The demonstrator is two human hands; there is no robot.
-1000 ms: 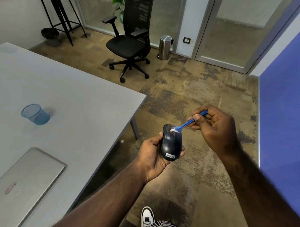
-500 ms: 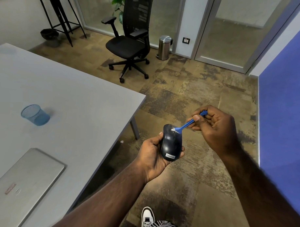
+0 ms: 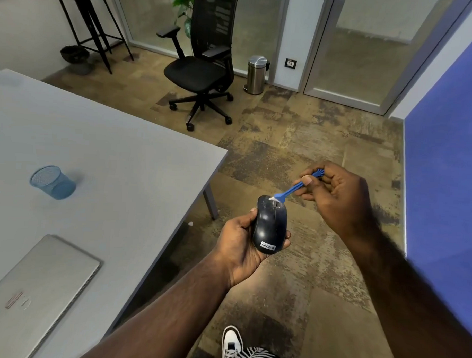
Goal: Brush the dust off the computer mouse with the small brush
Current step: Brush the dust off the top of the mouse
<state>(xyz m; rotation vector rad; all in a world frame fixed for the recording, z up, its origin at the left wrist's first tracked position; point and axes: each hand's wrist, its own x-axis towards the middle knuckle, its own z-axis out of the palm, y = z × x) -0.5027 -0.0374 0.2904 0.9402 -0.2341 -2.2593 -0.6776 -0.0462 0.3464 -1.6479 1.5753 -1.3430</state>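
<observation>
Lenovo mouse (image 3: pixel 269 226) gripped in left hand (image 3: pixel 239 240) beyond the table edge (image 3: pixel 174 230), over open floor (image 3: pixel 297 143); right hand (image 3: pixel 336 198) pinches blue brush (image 3: pixel 290 191), bristles touching its front.

One mouse (image 3: pixel 269 224), one brush (image 3: pixel 292 192), two hands.

A dark, glossy computer mouse (image 3: pixel 269 225) with a white label is lying top-up, while the small blue brush (image 3: pixel 292 191) is slanting down, its pale bristles touching the mouse's front edge.
</observation>
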